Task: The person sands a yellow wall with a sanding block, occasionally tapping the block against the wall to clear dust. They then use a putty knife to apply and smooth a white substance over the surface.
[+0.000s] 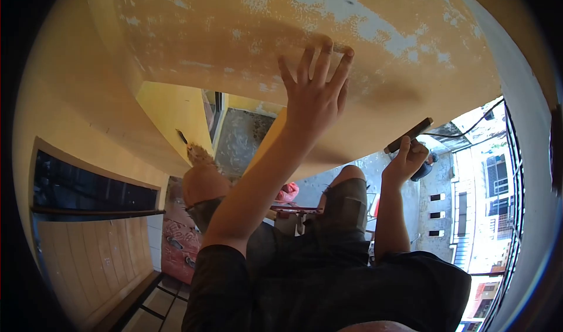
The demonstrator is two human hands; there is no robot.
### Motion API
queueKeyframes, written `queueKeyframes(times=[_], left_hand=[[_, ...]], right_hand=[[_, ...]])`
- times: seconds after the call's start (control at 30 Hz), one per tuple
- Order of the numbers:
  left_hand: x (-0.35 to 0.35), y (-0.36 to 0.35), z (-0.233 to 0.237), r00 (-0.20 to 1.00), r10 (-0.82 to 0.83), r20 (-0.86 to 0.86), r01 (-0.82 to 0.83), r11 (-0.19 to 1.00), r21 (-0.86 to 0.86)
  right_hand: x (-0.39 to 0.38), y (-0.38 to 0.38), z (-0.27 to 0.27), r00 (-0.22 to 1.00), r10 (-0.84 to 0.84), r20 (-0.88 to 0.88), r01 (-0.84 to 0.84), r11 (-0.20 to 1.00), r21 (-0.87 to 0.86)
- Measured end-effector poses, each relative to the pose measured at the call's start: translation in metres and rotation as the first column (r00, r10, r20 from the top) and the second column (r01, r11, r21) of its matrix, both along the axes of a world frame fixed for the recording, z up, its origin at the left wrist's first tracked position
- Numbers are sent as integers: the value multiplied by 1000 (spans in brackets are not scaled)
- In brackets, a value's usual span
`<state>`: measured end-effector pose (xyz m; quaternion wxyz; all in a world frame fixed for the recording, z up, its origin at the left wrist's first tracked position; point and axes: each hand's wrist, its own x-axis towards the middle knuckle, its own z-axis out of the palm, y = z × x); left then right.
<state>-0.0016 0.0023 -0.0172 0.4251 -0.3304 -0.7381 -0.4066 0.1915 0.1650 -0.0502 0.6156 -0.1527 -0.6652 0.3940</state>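
Note:
My left hand (316,88) lies with its fingers spread on the orange painted surface (223,44), where the paint has worn to pale patches. Between two of its fingertips shows a small greyish patch (340,48). Lower and to the right, my right hand (406,163) grips a dark, straight bar-like tool (409,135), thumb pressed along its side. This tool is held slanted near the lower edge of the painted surface; I cannot tell its exact kind.
Beneath my legs is a reddish metal frame (298,209), with a pink bundle (287,192) beside it. Far below on the right, a person (431,166) is on the grey ground. A dark-framed opening (94,182) is at left; cables (516,173) run at right.

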Motion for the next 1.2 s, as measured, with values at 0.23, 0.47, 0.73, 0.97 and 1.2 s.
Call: queueKeyframes(times=[0.23,0.47,0.73,0.97,1.2], left_hand=[[11,-43,68,983,-94,156,106,992,-69],[-3,-48,44,962,-272,-32,271,962,-21],[-13,-39,65,815,-560,-151,545,828,-129],[-40,-51,54,749,-631,-204,629,773,-85],[-41,-30,53,791,-566,-234,587,809,27]], right_hand=[[3,32,67,958,-260,121,252,965,78],[-18,7,61,959,-282,-26,280,931,233],[-13,-6,80,981,-188,37,167,933,318],[-27,-23,93,904,-426,24,386,841,379],[-52,-33,111,804,-571,168,449,767,459]])
